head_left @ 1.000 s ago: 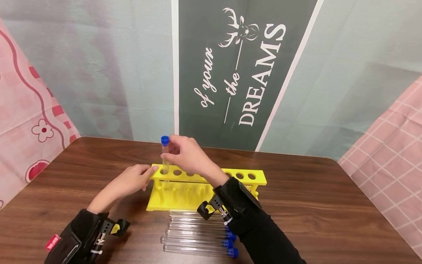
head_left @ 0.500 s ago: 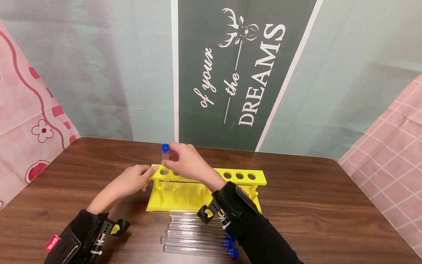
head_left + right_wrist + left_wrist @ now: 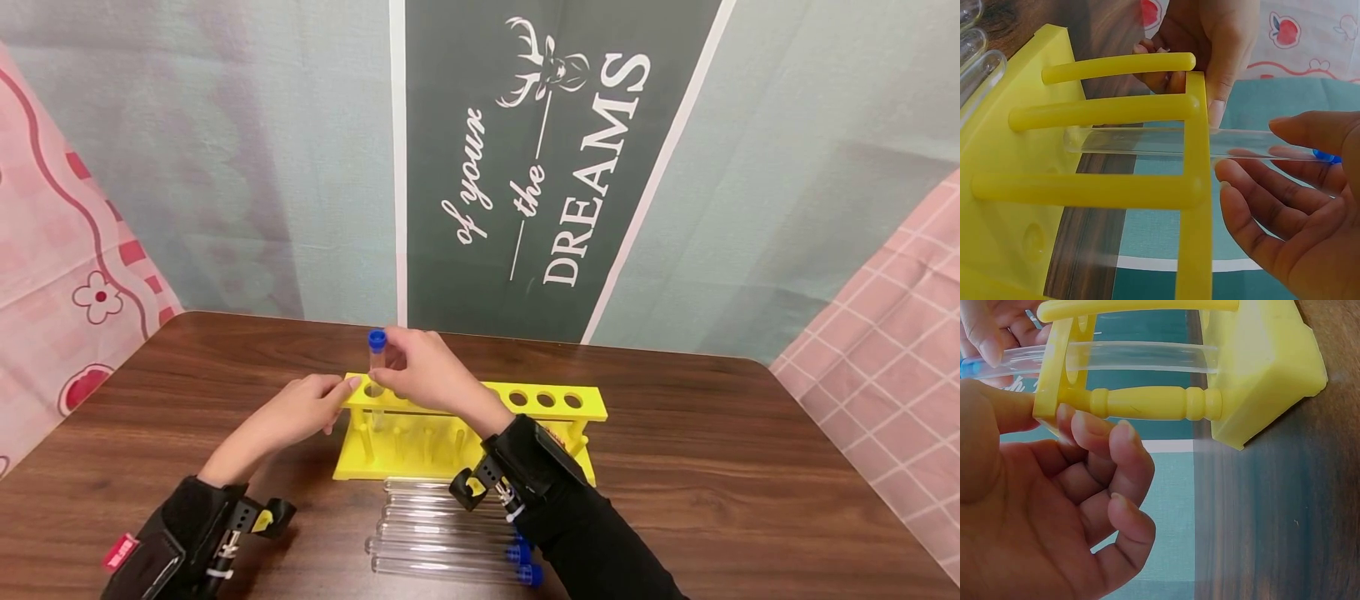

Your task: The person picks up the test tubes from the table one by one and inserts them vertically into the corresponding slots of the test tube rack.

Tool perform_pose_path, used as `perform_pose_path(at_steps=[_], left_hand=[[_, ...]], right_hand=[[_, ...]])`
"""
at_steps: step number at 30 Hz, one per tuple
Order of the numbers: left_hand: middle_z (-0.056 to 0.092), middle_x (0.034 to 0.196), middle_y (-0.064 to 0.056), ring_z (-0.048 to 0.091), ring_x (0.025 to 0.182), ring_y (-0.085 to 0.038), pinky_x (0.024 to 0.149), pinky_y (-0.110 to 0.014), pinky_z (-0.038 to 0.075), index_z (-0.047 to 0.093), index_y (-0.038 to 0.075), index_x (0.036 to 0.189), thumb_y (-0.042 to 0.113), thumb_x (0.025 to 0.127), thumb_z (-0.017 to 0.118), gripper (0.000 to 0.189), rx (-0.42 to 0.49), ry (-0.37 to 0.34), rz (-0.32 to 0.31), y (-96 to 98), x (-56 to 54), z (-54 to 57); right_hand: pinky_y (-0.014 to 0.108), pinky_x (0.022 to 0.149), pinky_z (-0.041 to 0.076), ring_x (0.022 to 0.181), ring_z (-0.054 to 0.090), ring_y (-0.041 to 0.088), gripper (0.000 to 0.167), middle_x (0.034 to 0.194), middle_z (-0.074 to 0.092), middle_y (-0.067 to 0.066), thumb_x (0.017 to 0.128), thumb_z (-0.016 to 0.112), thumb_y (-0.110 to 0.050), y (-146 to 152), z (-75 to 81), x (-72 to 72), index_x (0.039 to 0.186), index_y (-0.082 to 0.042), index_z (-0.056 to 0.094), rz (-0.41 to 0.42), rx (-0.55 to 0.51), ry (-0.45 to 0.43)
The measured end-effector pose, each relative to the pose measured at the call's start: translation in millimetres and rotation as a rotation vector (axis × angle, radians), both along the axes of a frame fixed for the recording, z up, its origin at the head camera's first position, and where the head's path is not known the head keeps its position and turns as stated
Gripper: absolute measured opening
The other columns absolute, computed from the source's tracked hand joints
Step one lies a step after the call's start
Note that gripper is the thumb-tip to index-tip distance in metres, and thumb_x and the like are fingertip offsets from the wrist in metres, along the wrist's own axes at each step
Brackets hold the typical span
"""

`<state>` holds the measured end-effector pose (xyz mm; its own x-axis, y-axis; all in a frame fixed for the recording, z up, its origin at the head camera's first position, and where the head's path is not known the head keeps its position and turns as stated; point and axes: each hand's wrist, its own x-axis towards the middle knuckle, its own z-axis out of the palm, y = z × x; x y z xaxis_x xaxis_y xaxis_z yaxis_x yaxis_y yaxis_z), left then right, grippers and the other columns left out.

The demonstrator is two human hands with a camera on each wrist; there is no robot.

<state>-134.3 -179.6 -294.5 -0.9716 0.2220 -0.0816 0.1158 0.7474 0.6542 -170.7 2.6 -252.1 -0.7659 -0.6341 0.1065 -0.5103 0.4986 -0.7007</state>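
In the head view a yellow test tube rack (image 3: 435, 469) stands on the wooden table. My left hand (image 3: 303, 407) holds the rack's left end, thumb on the top bar and fingers curled at the side post. A clear test tube (image 3: 1141, 142) with a blue cap (image 3: 377, 339) stands upright through the leftmost hole. Just below that cap, my right hand (image 3: 431, 371) pinches the tube between thumb and fingers. The left wrist view has the tube's lower end close to the rack's base (image 3: 1260, 369).
Several capped test tubes (image 3: 442, 527) lie side by side in front of the rack, blue caps toward the right. Part of them is hidden by my right forearm (image 3: 585, 517). Behind the table (image 3: 712, 467) hangs a printed cloth (image 3: 330, 167).
The right hand has moved down with the test tube, which sits deeper in the rack's leftmost hole. The left hand has stayed on the rack's end.
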Motion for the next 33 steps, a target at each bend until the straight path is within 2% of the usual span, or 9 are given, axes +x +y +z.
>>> perform_pose_path(at_steps=[6, 14, 22, 29, 33], left_hand=[[0.044, 0.057, -0.003, 0.037, 0.050, -0.017, 0.049, -0.027, 0.030, 0.052, 0.002, 0.078, 0.037, 0.098, 0.037, 0.043, 0.003, 0.004, -0.007, 0.0, 0.6, 0.3], [0.043, 0.056, -0.003, 0.037, 0.050, -0.017, 0.049, -0.027, 0.031, 0.052, 0.002, 0.077, 0.038, 0.098, 0.037, 0.044, 0.003, 0.005, -0.004, -0.1, 1.1, 1.6], [0.043, 0.056, -0.003, 0.037, 0.050, -0.017, 0.050, -0.028, 0.031, 0.051, 0.002, 0.076, 0.038, 0.098, 0.037, 0.045, 0.003, -0.004, 0.002, 0.4, 0.6, 1.0], [0.043, 0.058, -0.004, 0.038, 0.052, -0.018, 0.050, -0.028, 0.031, 0.051, 0.003, 0.077, 0.039, 0.098, 0.036, 0.045, 0.012, -0.021, 0.009, 0.7, -0.4, 0.7], [0.043, 0.058, -0.004, 0.038, 0.052, -0.018, 0.050, -0.028, 0.031, 0.052, 0.002, 0.079, 0.039, 0.098, 0.036, 0.044, 0.017, -0.026, 0.016, 0.6, -0.2, 1.0]], right_hand=[[0.020, 0.061, 0.047, 0.074, 0.056, 0.011, 0.011, 0.082, 0.062, 0.000, 0.086, 0.064, -0.013, 0.5, -1.5, -1.3, 0.089, -0.009, 0.054, 0.012, 0.022, 0.028], [0.021, 0.064, 0.047, 0.079, 0.059, 0.015, 0.015, 0.085, 0.063, 0.002, 0.085, 0.066, -0.013, 1.1, 0.5, -0.7, 0.093, -0.007, 0.055, 0.013, 0.028, 0.015], [0.020, 0.063, 0.047, 0.076, 0.057, 0.012, 0.017, 0.086, 0.062, 0.002, 0.085, 0.066, -0.015, 6.5, 3.1, 0.3, 0.096, -0.007, 0.056, 0.018, 0.040, 0.008], [0.021, 0.066, 0.047, 0.078, 0.058, 0.009, 0.023, 0.090, 0.061, 0.000, 0.085, 0.066, -0.016, 18.4, 6.4, 0.8, 0.103, -0.006, 0.056, -0.009, 0.028, -0.034], [0.023, 0.061, 0.049, 0.073, 0.059, 0.011, 0.026, 0.091, 0.061, 0.002, 0.085, 0.066, -0.016, 27.2, 7.1, 1.5, 0.107, -0.005, 0.055, -0.041, 0.013, -0.067]])
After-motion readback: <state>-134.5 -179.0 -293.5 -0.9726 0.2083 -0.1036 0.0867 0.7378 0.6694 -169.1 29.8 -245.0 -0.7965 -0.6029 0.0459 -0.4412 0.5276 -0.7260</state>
